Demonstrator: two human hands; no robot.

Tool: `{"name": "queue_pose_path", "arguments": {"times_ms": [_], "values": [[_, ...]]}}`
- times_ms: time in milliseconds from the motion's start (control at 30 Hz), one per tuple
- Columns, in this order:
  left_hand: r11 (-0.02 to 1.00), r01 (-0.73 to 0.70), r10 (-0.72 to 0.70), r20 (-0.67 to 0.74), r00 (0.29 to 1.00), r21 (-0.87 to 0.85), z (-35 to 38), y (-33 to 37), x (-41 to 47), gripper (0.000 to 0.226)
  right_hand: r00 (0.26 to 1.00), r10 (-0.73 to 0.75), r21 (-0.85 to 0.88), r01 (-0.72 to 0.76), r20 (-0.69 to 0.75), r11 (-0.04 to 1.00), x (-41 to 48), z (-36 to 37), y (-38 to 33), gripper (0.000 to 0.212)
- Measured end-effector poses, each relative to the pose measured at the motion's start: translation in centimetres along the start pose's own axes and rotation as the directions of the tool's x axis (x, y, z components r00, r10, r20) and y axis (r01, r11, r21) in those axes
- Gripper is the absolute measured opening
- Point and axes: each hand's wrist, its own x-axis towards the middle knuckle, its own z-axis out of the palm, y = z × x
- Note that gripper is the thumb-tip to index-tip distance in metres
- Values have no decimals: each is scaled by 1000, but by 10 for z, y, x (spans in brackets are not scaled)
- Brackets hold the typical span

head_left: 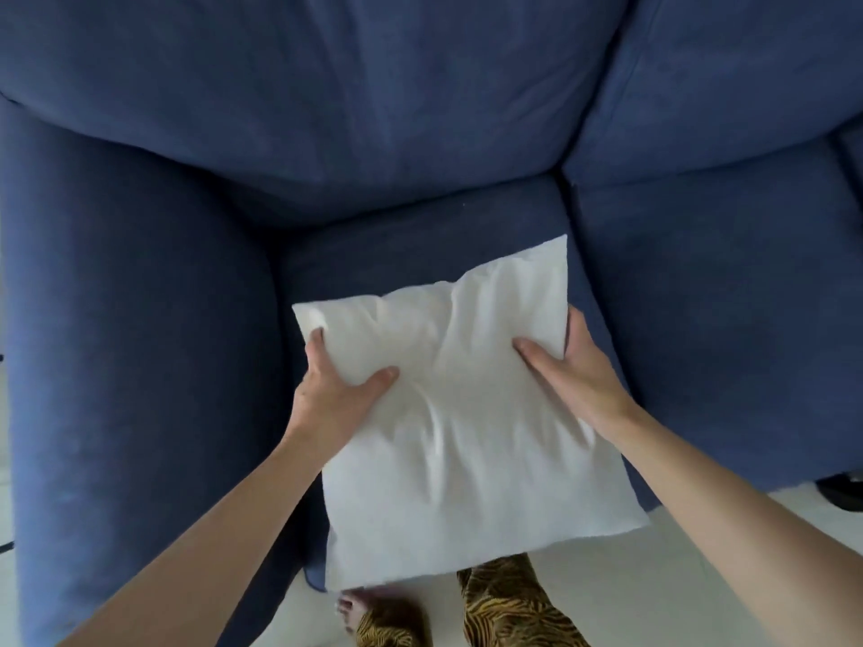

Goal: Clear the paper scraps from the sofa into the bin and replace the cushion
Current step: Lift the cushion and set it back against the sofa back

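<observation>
A white square cushion (457, 413) hangs over the front of the blue sofa's seat (397, 245), its far corner above the seat and its near edge over the floor. My left hand (334, 389) grips its left edge, thumb on top. My right hand (572, 371) grips its right edge, thumb pressed into the fabric. No paper scraps or bin are in view.
The sofa's fat left armrest (140, 343) stands beside the seat, the back cushion (327, 86) behind it. A second seat (724, 296) lies to the right. My legs in patterned trousers (509, 604) stand on the pale floor below.
</observation>
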Motion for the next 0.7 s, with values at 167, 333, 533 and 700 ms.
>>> {"name": "queue_pose_path", "arguments": {"times_ms": [167, 333, 533, 700], "values": [[935, -347, 315, -279, 907, -74, -53, 63, 14, 110, 935, -333, 97, 345, -123, 933, 29, -6, -89, 72], [822, -568, 498, -431, 753, -42, -90, 112, 41, 115, 860, -477, 106, 500, -183, 860, 81, -7, -157, 74], [813, -583, 526, -431, 733, -1, -97, 131, 79, 118, 858, -502, 79, 511, -113, 856, 127, -7, -174, 72], [907, -415, 418, -263, 870, 70, -95, 134, 97, 118, 923, -380, -64, 384, 68, 921, 146, -12, -168, 77]]}}
